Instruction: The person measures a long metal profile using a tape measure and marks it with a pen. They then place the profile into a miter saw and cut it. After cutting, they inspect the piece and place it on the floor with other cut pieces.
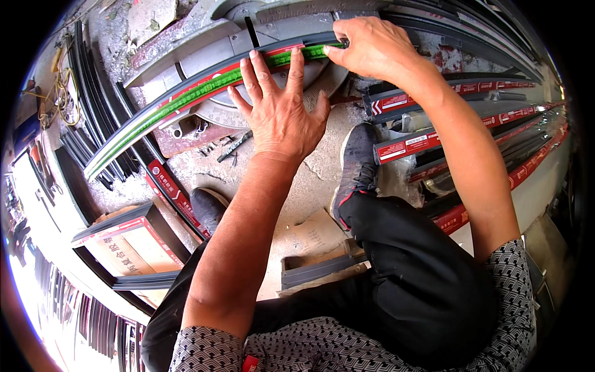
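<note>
A long, narrow profile strip with a bright green face and red edging lies across the round metal base of what looks like a mitre saw. Its pale far-left end sticks out past the base. My left hand rests on the strip with fingers spread, fingertips over its green and red faces. At the strip's right end, my right hand pinches it between thumb and fingers. Just behind the strip runs a grey metal fence with a dark slot.
Dark profiles with red printed film are stacked on the right. More black lengths lie on the left, beside a yellow cord. A framed cardboard piece sits lower left. Offcuts and my shoes are on the floor.
</note>
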A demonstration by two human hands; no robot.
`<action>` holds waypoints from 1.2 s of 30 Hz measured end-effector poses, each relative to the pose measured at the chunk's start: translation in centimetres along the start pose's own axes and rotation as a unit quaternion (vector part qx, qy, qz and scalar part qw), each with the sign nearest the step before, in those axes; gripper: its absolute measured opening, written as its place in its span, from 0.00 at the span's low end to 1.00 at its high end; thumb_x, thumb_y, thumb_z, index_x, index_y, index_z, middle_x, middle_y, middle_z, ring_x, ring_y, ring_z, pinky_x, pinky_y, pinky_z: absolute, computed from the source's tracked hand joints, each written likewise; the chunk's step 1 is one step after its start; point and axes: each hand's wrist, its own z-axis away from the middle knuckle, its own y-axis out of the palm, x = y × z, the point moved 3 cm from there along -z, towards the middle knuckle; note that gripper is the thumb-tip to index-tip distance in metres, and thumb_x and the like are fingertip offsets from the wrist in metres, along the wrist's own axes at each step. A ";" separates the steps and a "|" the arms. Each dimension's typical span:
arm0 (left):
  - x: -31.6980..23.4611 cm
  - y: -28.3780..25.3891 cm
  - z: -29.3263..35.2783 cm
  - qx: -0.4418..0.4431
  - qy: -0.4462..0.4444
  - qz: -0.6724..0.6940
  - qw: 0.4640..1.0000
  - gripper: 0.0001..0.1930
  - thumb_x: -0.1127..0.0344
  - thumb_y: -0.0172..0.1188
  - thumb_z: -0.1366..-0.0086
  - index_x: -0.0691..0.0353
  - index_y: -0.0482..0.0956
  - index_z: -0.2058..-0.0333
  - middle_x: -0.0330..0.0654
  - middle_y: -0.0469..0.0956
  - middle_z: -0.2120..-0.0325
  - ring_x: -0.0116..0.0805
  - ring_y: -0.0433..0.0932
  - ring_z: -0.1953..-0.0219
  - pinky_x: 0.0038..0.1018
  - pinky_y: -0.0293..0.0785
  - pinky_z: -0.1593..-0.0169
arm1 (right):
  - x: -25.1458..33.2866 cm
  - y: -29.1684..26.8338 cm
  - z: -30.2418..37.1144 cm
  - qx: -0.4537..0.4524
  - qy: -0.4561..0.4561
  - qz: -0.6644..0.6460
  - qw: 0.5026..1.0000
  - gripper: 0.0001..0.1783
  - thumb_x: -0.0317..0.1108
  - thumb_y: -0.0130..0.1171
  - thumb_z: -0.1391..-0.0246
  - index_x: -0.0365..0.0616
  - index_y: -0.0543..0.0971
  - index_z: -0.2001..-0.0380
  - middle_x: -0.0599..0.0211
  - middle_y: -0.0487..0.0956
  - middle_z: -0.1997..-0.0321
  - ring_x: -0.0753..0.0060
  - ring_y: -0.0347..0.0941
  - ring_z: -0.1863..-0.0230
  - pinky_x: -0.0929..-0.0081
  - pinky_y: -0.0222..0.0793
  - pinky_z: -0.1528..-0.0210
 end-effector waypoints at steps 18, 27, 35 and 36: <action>-0.4 0.7 0.1 0.010 -0.016 0.015 1.000 0.44 0.47 0.63 0.40 0.38 0.58 0.25 0.67 0.41 0.24 0.69 0.37 0.22 0.77 0.43 0.31 | -0.3 0.4 0.0 -0.011 -0.005 0.006 1.000 0.26 0.55 0.65 0.42 0.44 0.84 0.52 0.49 0.86 0.53 0.42 0.82 0.49 0.48 0.77 0.46; -0.3 1.2 0.0 0.022 -0.021 -0.009 1.000 0.46 0.44 0.64 0.40 0.34 0.55 0.24 0.66 0.40 0.24 0.71 0.37 0.22 0.73 0.42 0.30 | -0.7 1.3 0.5 -0.090 0.003 0.030 0.995 0.29 0.58 0.66 0.43 0.43 0.81 0.54 0.50 0.84 0.52 0.42 0.81 0.48 0.47 0.77 0.46; -0.2 1.1 0.0 0.022 -0.014 -0.010 1.000 0.48 0.44 0.65 0.41 0.34 0.54 0.24 0.67 0.40 0.24 0.71 0.37 0.22 0.73 0.41 0.29 | -0.2 -0.1 2.3 -0.170 -0.003 -0.013 0.985 0.28 0.53 0.68 0.44 0.40 0.80 0.53 0.49 0.81 0.51 0.42 0.79 0.47 0.50 0.76 0.45; -0.2 1.2 0.0 0.021 -0.012 -0.010 1.000 0.48 0.44 0.65 0.41 0.34 0.54 0.24 0.67 0.40 0.24 0.71 0.37 0.22 0.73 0.42 0.29 | -0.1 -0.5 2.7 -0.189 -0.015 -0.040 0.981 0.28 0.52 0.68 0.44 0.36 0.80 0.54 0.45 0.80 0.51 0.41 0.78 0.47 0.50 0.75 0.45</action>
